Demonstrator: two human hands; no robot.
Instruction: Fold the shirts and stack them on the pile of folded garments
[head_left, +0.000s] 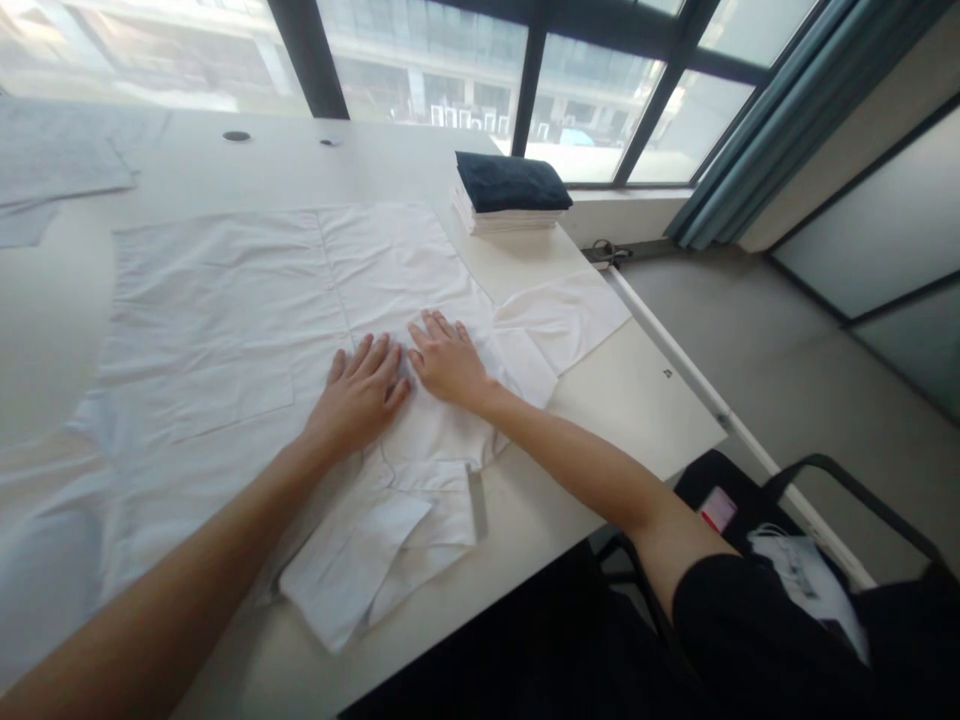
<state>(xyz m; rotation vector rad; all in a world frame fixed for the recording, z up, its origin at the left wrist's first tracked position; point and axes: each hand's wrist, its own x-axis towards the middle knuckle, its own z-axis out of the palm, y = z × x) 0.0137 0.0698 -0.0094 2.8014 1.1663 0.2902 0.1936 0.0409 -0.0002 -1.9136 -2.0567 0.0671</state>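
A white shirt (225, 320) lies spread flat over the white table (645, 400), its collar near the front edge and one sleeve reaching to the right. My left hand (358, 392) rests palm down on the cloth near the collar, fingers apart. My right hand (444, 358) lies flat beside it, almost touching it, fingers spread on the fabric. Neither hand grips anything.
A stack of folded garments (510, 192) with a dark one on top sits at the table's far right. More pale cloth (60, 160) lies at the far left. A black chair (810, 560) holding items stands at the right, beside the table edge.
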